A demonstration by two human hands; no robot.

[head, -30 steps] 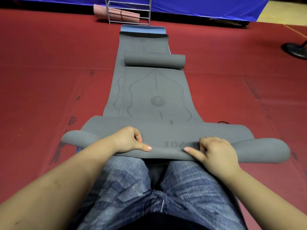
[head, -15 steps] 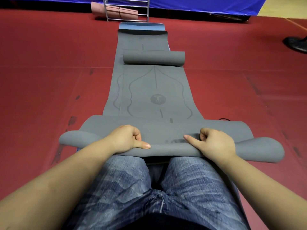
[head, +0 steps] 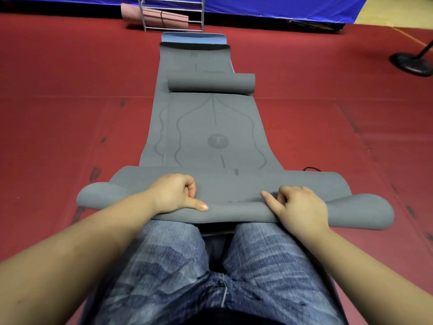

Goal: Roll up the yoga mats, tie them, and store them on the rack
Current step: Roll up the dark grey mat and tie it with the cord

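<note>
A grey yoga mat [head: 215,127] lies stretched out ahead of my knees on the red floor. Its near end is folded over into a low, loose roll [head: 234,191] across my thighs. My left hand [head: 174,193] grips that roll with curled fingers, thumb along the front edge. My right hand [head: 297,207] grips it the same way further right. The mat's far end is curled into a small roll [head: 210,83]. Another grey mat and a blue mat [head: 194,37] show beneath it. A metal rack [head: 172,12] stands at the back with a pink rolled mat [head: 154,17] on it.
Red floor [head: 70,102] spreads on both sides of the mats. A blue tarp wall [head: 281,5] closes off the back. A black round stand base [head: 411,62] sits at the far right. A thin black cord [head: 311,169] lies beside the mat's right edge.
Both hands have pushed the near roll a little forward, away from my body; the printed number on the mat has turned under the fold. The grip stays the same.
</note>
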